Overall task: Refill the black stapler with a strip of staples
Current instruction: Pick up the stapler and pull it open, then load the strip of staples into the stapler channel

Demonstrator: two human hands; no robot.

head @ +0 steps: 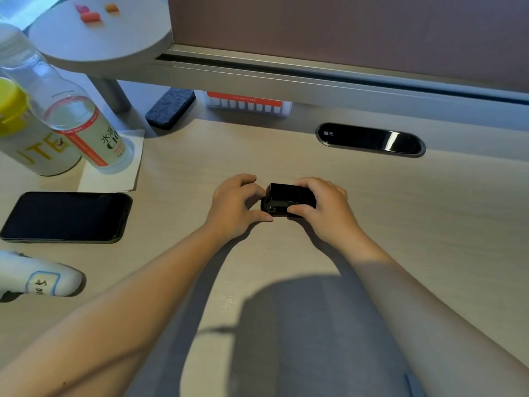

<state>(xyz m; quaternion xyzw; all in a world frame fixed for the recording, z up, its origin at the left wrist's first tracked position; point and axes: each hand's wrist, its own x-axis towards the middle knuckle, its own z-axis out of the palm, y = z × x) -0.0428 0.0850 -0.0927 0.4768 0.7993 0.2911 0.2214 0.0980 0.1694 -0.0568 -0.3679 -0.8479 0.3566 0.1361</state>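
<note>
At desk centre, twelve o'clock from the body, the black stapler [287, 199] is gripped by the right hand [325, 209] and touched by the left hand [235, 206]; opening it seems next, no staples being visible.

On the desk [400, 224] lie a dark phone [67, 216], two bottles [71, 116] on a paper [114, 173], and a felt eraser [170, 108].

The black stapler's [287, 199] right end is being covered by the right hand [323, 207]; a yellow-capped bottle [25, 138] is being cropped at the left edge.
</note>
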